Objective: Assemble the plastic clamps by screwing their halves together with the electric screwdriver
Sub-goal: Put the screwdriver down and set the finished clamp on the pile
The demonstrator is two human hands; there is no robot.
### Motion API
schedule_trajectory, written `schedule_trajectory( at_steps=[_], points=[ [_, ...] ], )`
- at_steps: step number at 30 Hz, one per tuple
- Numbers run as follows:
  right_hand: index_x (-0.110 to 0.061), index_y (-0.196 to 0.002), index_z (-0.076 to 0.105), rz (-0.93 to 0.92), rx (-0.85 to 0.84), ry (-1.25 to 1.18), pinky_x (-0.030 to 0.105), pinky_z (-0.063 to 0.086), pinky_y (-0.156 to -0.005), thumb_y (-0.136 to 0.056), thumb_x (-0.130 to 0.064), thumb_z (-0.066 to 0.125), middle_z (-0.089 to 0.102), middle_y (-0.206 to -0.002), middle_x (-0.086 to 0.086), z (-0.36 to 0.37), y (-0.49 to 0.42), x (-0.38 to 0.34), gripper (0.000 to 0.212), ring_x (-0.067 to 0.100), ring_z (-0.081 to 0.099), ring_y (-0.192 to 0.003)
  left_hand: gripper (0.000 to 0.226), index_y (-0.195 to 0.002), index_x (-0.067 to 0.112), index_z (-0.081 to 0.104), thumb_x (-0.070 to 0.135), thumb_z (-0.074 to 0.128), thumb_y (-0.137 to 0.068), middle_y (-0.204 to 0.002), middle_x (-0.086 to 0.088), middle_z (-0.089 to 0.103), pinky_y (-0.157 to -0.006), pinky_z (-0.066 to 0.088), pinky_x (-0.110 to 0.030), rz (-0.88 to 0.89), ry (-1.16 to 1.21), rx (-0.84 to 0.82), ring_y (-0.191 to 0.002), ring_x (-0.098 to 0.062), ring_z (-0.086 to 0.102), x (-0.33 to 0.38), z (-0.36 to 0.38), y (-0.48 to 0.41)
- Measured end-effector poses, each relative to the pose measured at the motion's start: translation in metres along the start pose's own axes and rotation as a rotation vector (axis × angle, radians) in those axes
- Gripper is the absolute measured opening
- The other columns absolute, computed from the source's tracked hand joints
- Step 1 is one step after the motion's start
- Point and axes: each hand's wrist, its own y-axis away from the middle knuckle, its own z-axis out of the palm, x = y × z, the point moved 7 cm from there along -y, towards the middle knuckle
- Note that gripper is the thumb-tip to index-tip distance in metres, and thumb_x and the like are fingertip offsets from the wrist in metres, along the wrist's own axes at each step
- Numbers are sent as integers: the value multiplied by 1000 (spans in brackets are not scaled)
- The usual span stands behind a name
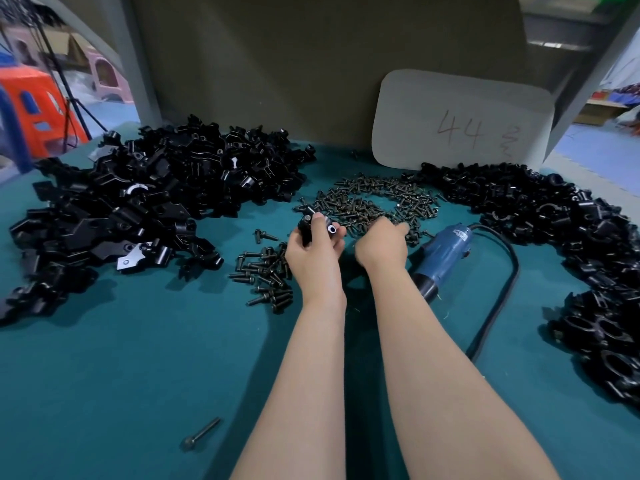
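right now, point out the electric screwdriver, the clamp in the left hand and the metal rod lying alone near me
electric screwdriver (pixel 445 252), head view, on its blue body
clamp (pixel 306 226), head view, on its black upper end
metal rod (pixel 200 434), head view, on the middle of its shaft

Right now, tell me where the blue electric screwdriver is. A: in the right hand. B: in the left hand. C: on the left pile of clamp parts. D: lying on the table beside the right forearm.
D: the electric screwdriver lies unheld on the table beside the right forearm; the left hand holds a clamp and the right hand reaches into the screws.
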Motion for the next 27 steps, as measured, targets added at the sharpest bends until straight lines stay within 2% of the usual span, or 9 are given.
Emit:
schedule_trajectory(
  at_steps=[5,8,11,14,16,18,22,24,27],
  points=[
    [-7,-124,52,-35,-7,5,35,44,-85,-90,-6,54,51,-128,18,0,-1,-2,35,33,54,-112,15,-86,11,56,22,56,-97,-90,-12,65,-72,58,-21,-52,5,-8,-69,-12,67,-3,0,1],
    [-8,-121,55,-45,13,-116,29,40,-79,-93,-10,54,59,-122,16,-6,-3,1,28,30,56,-109,14,-87,11,56,22,57,-96,-94,-12,64,-70,58,-20,-79,-6,-29,-70,-12,68,-6,1,-1],
    [-11,-103,67,-97,9,-438,27,47,-80,-96,-14,54,68,-103,11,-21,-2,2,15,23,63,-91,13,-95,8,58,21,59,-95,-97,-9,64,-73,57,-19,-96,-9,-81,-73,-10,68,-8,5,-1],
    [-10,-85,67,-170,-64,-747,27,57,-76,-92,-8,60,67,-72,1,-37,6,6,10,9,65,-65,25,-118,6,57,16,59,-95,-115,-10,63,-92,53,-25,-98,-52,-121,-79,-8,66,-11,9,1],
    [-11,-81,66,-246,-102,-760,17,54,-64,-90,-7,62,66,-66,0,-44,13,5,12,4,64,-58,12,-107,10,61,13,58,-96,-116,-10,62,-91,52,-24,-91,-68,-156,-85,-11,65,-11,12,2],
    [-15,-77,63,-285,-138,-751,15,54,-63,-89,-4,63,66,-67,1,-44,20,4,16,3,65,-57,12,-107,8,61,13,58,-96,-115,-12,62,-85,54,-20,-107,-73,-184,-92,-16,64,-12,14,3],
    [-16,-78,61,-281,-168,-729,28,58,-79,-87,-2,65,67,-75,4,-37,27,5,17,9,66,-65,37,-130,3,53,16,58,-96,-127,-16,60,-92,53,-25,-122,-119,-186,-110,-23,63,-16,14,1],
    [-17,-77,60,-295,-160,-681,35,58,-83,-86,-3,66,67,-75,3,-37,27,4,17,13,67,-68,30,-124,3,57,15,58,-96,-126,-16,61,-92,52,-26,-97,-155,-177,-114,-25,62,-15,14,1],
    [-21,-75,59,-326,-127,-590,42,56,-85,-85,-5,67,66,-75,2,-39,27,3,21,22,70,-78,16,-110,6,59,13,57,-97,-116,-14,62,-89,53,-23,-65,-168,-175,-108,-24,63,-12,14,0]
  ],
)
